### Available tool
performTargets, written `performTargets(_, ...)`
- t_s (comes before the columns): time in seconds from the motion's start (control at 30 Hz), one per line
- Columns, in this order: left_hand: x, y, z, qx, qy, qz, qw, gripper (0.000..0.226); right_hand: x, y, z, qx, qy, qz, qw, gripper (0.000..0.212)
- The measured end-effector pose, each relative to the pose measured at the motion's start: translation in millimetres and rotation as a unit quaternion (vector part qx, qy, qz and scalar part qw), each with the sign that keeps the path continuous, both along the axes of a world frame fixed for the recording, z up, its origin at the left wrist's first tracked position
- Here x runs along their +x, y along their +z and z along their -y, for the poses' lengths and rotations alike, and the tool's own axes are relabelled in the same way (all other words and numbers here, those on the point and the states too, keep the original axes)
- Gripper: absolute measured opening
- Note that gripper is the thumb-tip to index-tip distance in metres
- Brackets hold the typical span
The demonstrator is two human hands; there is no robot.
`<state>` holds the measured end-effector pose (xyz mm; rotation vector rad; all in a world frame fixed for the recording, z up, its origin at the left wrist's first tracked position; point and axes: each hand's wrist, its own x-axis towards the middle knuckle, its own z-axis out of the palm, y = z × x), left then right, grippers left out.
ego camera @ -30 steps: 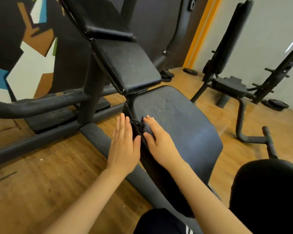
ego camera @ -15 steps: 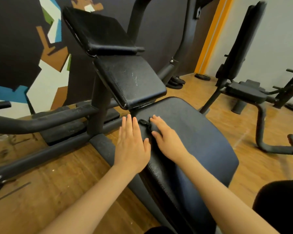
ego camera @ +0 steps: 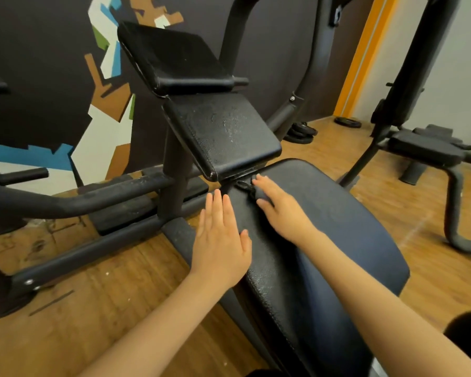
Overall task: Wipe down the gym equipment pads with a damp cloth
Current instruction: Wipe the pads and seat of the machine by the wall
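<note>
left hand (ego camera: 220, 242) flat, right hand (ego camera: 282, 210) flat, forearms extended

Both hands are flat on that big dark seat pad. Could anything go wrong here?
Possibly. The right hand reaches to the narrow gap where the seat pad meets the square pad above, so fingers could get pinched. The left hand lies on the seat's edge and might slip off. No separate cloth is plainly visible, so wiping may be incomplete.

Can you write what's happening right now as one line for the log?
left hand: flat on seat pad edge | right hand: pressing dark cloth on pad, under the arm pad | step: wiping
</note>
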<state>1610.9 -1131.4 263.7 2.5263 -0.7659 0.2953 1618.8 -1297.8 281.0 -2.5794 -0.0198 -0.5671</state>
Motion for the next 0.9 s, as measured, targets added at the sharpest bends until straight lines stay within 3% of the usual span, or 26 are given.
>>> performTargets(0.3, -0.1, 2.0, -0.3, 0.03, 0.01, -0.004, 0.999, 0.073, -10.3, -5.4, 101.6, 0.088, -0.264, -0.042, 0.96, 0.044)
performTargets(0.4, -1.8, 3.3, 0.7, 0.021, 0.013, -0.006, 1.0, 0.073, -20.6, -12.5, 72.6, 0.078, -0.254, -0.037, 0.963, 0.045)
performTargets(0.67, -4.2, 4.6, 0.7, 0.018, 0.012, -0.001, 1.0, 0.073, -69.1, -28.7, -8.7, 0.036, -0.043, -0.006, 0.998, 0.048)
performTargets(0.73, -3.9, 4.5, 0.3, 0.019, 0.01, -0.001, 1.0, 0.073, -74.8, -31.6, 9.5, 0.052, -0.061, -0.009, 0.997, 0.046)
performTargets(0.9, -5.5, 5.4, -0.8, 0.025, 0.008, -0.004, 1.0, 0.072, -87.7, -36.9, 74.0, 0.117, -0.269, -0.038, 0.955, 0.044)
